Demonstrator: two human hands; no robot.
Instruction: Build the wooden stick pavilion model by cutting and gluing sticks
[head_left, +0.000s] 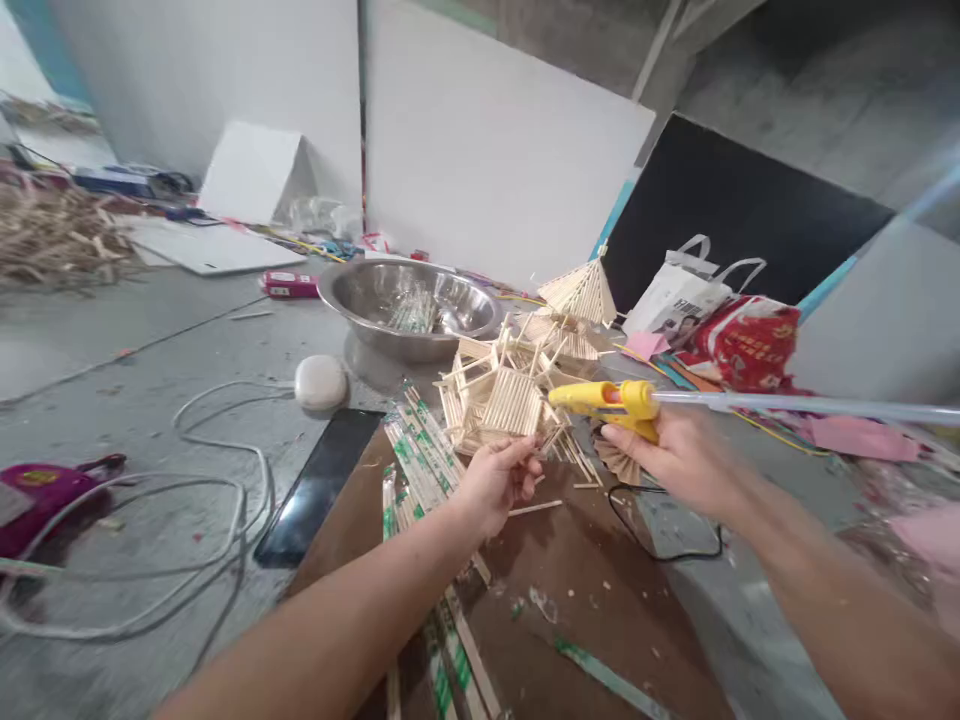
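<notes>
My right hand (671, 455) is wrapped round the handle of a yellow hot glue gun (600, 397). A long translucent glue stick (780, 403) sticks out of its back end. The gun's nozzle points left at a small model building (514, 400) made of pale wooden sticks, with a pointed roof (581, 293) behind. At the model's lower front edge, my left hand (504, 483) is closed in a pinch; what its fingertips hold is hidden. Left of that hand lie chopsticks in green-printed wrappers (420, 450), on a brown board (592, 570).
A steel basin (409, 345) holding wrapped sticks stands behind. To the left are a dark phone-like slab (322, 490), a round white device (320, 383), a coiled grey cable (247, 470) and a purple tool (45, 505). Bags (750, 340) stand at the back right. A black cord (667, 550) lies by the board.
</notes>
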